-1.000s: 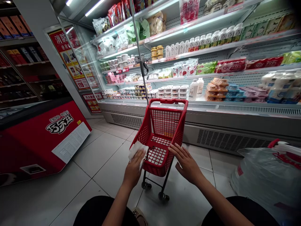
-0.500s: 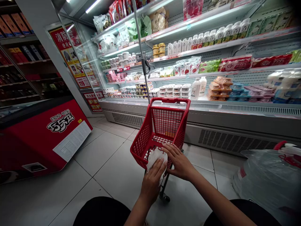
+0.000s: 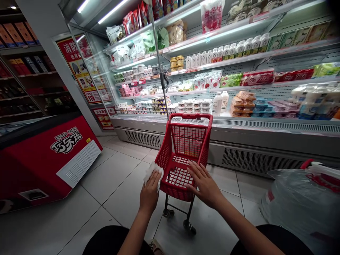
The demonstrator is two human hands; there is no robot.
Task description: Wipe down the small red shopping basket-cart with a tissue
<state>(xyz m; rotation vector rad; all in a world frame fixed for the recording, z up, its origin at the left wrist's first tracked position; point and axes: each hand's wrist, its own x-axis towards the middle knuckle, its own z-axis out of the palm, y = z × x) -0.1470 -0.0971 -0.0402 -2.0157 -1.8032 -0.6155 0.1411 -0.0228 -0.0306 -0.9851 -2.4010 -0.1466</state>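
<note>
The red plastic shopping cart (image 3: 183,162) is standing on the tiled floor (image 3: 111,187) directly in front of the person, its low front rim facing them and its handle side facing the refrigerated display case (image 3: 265,148). The step in hand seems to be wiping the cart's rim; carrying on is probably calling for steady, light pressure along the plastic edge while the cart is being kept from rolling. The left hand (image 3: 149,191) is holding a white wipe (image 3: 148,173) under nearly straight, close-set fingers, at the cart's front left corner; whether the wipe is pressing there or only lying just beside it, I cannot tell. The right hand (image 3: 207,187) is holding nothing; it is hovering or resting at the front right corner, palm down, fingers spread wide and extending over the rim, forearm slanting in from the lower right.
</note>
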